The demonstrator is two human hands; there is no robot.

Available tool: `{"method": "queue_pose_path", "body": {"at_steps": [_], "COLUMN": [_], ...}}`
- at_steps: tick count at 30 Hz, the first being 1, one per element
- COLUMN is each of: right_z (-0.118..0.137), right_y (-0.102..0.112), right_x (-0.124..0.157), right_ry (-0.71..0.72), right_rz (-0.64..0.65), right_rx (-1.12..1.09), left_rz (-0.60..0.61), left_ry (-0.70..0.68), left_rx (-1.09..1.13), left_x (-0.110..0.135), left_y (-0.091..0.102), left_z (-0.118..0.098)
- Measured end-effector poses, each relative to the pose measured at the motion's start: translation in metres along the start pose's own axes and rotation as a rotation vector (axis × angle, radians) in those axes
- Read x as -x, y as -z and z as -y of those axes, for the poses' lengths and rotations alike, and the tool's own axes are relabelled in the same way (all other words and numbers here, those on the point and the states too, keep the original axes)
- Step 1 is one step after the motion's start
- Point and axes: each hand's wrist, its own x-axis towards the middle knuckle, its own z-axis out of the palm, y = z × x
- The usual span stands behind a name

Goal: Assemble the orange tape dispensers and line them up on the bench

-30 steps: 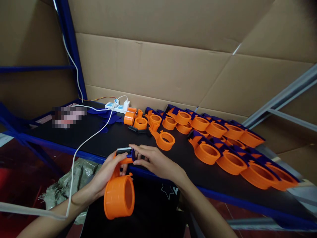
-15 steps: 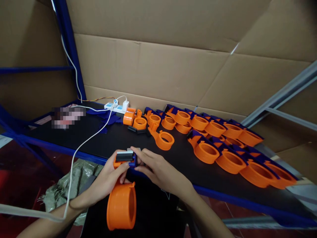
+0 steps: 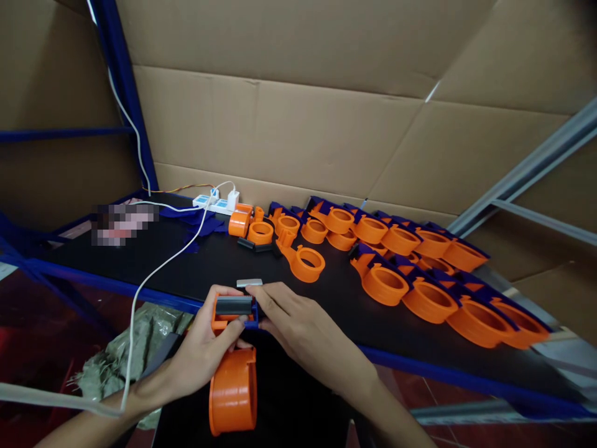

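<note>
My left hand (image 3: pixel 205 351) is closed round the neck of an orange tape dispenser (image 3: pixel 232 391), whose round drum hangs below the table's front edge. A black roller (image 3: pixel 233 305) sits across the dispenser's head. My right hand (image 3: pixel 291 326) pinches the dispenser's right side at a blue piece (image 3: pixel 254 314), with its fingers pressed together. A small grey metal blade (image 3: pixel 249 282) shows just above the fingertips.
Several orange and blue dispensers (image 3: pixel 387 283) lie in rows across the black table (image 3: pixel 177 274). A white power strip (image 3: pixel 217 201) and white cable (image 3: pixel 153 274) sit at left. Cardboard walls stand behind. A crumpled bag (image 3: pixel 116 354) lies below the table.
The dispenser has turned in my hands, so its drum now hangs lower and edge-on. The black roller faces up. My right hand slid slightly toward me.
</note>
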Motion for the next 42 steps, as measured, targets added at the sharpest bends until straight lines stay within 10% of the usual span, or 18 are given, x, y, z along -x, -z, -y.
{"method": "queue_pose_path", "body": {"at_steps": [8, 16, 25, 33, 37, 42], "right_z": [0.005, -0.018, 0.008, 0.033, 0.019, -0.010], "right_y": [-0.008, -0.002, 0.018, -0.015, -0.013, -0.004], "right_x": [0.006, 0.011, 0.028, 0.014, 0.001, -0.018], "right_ry": [-0.009, -0.064, -0.204, -0.147, -0.195, -0.215], "right_rz": [-0.037, -0.103, -0.141, -0.180, -0.328, -0.046], "right_rx": [0.101, -0.271, -0.359, -0.167, -0.496, -0.712], "left_rz": [0.094, 0.542, 0.235, 0.000, 0.153, 0.259], "left_ry": [-0.014, 0.074, -0.011, -0.068, -0.072, 0.056], "left_rx": [0.035, 0.604, 0.490, 0.399, 0.611, 0.891], "left_x": [-0.001, -0.019, -0.024, -0.023, -0.026, -0.030], "left_y": [0.008, 0.016, 0.018, 0.022, 0.020, 0.025], "left_z": [0.010, -0.005, 0.005, 0.003, -0.001, -0.002]}}
